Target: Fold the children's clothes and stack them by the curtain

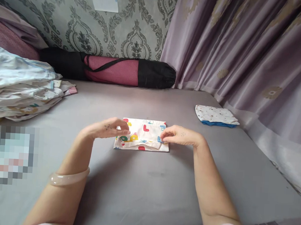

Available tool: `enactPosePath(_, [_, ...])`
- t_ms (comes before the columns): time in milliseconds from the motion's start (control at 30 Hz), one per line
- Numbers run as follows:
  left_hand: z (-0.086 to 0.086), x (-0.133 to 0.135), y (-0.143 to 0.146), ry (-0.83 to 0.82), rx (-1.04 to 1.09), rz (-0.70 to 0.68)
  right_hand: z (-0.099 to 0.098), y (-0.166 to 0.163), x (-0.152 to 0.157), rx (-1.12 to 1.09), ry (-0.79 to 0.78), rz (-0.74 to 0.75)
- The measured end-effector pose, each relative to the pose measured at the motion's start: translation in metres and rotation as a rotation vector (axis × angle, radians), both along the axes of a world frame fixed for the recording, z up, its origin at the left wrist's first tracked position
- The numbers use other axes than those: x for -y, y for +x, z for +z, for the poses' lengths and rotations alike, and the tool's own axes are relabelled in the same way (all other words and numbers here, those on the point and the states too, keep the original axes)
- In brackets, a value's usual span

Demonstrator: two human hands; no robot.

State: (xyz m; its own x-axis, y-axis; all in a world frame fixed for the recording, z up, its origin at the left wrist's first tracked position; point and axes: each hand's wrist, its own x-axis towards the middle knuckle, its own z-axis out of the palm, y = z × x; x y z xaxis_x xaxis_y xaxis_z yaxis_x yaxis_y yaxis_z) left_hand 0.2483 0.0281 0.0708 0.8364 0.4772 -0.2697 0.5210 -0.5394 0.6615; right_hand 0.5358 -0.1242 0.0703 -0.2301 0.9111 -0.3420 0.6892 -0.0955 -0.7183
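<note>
A white cloth garment (145,134) printed with red, yellow, blue and green figures lies folded into a flat rectangle on the grey bed surface. Its near layer forms a narrow flap whose edge bows up a little. At the left side of the bundle, my left hand (111,129) has its fingers bent together on the cloth; the wrist wears a pale bangle. My right hand (181,135) pinches the opposite side, thumb and fingers close together at the flap's end. Fingertips of both hands partly cover the print.
Loose clothes are heaped (22,84) at the left. Far right, a folded white patterned garment (216,115) rests on blue cloth. A black and pink rolled bag (112,70) lies along the wall. Purple curtains (236,46) hang at the right. A blurred patch covers something at left.
</note>
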Motion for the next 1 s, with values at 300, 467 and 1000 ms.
enactPosePath(300, [-0.055, 0.030, 0.058, 0.412, 0.257, 0.175, -0.036, -0.063, -0.024, 0.468, 0.552, -0.459])
enactPosePath(467, [-0.100, 0.036, 0.066, 0.515, 0.079, 0.190, -0.078, -0.079, -0.026, 0.603, 0.383, -0.386])
enactPosePath(1000, [-0.087, 0.016, 0.061, 0.354, 0.192, 0.182, -0.065, -0.090, -0.031, 0.559, 0.301, -0.328])
